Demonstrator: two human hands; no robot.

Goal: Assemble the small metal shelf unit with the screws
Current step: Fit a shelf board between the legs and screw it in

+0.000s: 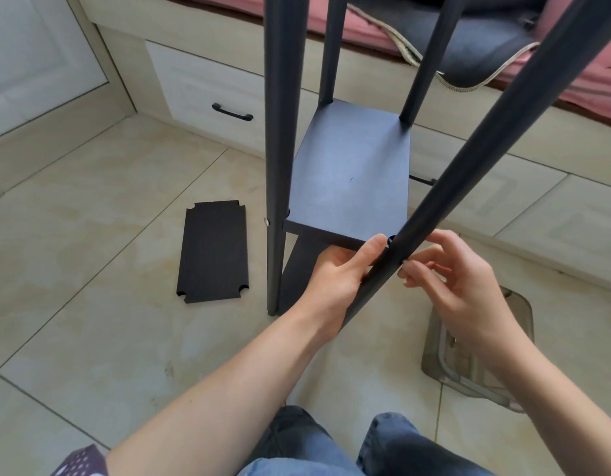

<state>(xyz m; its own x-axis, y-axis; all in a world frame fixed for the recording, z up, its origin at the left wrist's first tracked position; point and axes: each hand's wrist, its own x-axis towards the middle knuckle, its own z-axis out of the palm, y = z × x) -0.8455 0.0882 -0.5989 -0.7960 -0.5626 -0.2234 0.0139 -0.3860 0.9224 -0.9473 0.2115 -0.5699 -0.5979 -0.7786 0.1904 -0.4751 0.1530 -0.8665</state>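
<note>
shelf panel (348, 180) mounted on four posts, screw (266, 220) visible at left post (276, 166) – loose panel (213, 250) on floor remains. left hand (335, 273) grip clamped on panel corner, right hand (458, 280) fingers pinched at front post (468, 159) – screw there not visible.

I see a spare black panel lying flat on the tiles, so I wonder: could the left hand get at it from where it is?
Probably yes. The loose panel lies flat on bare floor with nothing on it. The left hand would first have to let go of the shelf corner and pass in front of the near-left post.
</note>
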